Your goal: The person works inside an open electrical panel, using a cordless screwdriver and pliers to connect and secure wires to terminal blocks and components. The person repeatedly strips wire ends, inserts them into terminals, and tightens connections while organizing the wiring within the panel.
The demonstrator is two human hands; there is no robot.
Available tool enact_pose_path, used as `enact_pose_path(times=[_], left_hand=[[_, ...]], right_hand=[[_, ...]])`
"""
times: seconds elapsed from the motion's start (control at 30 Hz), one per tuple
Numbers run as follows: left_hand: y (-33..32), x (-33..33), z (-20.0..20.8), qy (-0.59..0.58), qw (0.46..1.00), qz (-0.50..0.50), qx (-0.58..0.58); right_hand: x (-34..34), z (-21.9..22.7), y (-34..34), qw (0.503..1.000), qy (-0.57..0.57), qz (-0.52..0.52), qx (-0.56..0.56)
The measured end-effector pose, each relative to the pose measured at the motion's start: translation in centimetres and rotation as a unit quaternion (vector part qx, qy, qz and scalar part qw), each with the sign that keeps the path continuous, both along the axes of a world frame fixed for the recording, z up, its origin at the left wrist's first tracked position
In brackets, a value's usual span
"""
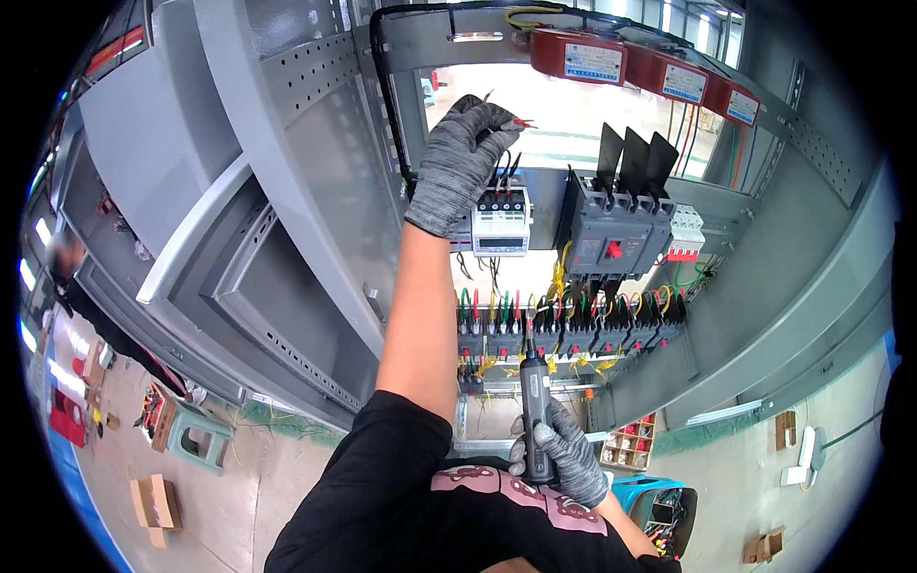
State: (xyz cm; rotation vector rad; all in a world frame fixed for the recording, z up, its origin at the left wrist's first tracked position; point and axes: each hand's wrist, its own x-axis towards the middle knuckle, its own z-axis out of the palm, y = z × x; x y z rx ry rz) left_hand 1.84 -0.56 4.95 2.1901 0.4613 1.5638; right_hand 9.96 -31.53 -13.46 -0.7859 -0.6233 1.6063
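My left hand (pixel 465 162), in a grey knit glove, is raised at the upper middle of the cabinet. Its fingers pinch a thin wire with red ends (pixel 522 123); the rest of that wire is hidden by the glove. Just below that hand sits a white meter module (pixel 501 229) with black leads at its top. My right hand (pixel 564 451), gloved alike, is closed around a black and grey cordless screwdriver (pixel 536 406) held upright near my body. The bit points up toward the row of small breakers (pixel 602 336), whether touching I cannot tell.
A large breaker (pixel 619 234) with black barrier plates and a red-and-white breaker (pixel 685 232) stand right of the meter. Red-brown current transformers (pixel 578 57) line the upper rail. A grey cabinet door (pixel 181 124) is at left. A green stool (pixel 199 435) and cartons (pixel 153 506) are on the floor.
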Motion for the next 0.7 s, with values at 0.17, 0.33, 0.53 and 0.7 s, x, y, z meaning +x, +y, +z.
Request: enact_pose_path(times=[0.17,0.33,0.53,0.7], left_hand=[[0.0,-0.5,-0.6,-0.032,0.998,-0.006,-0.049],[0.4,-1.4,-2.3,-0.003,0.994,0.112,0.011],[-0.8,-1.8,-8.3,-0.290,0.941,0.085,-0.155],[-1.4,-1.9,-13.5,-0.125,0.959,0.252,0.031]], right_hand=[[-0.3,3.2,2.4,0.998,-0.027,-0.042,0.034],[-0.1,5.8,7.0,0.991,-0.018,-0.056,0.119],[-1.1,6.9,9.1,0.994,0.024,-0.050,0.090],[-1.9,6.8,10.1,0.994,0.027,-0.043,0.101]])
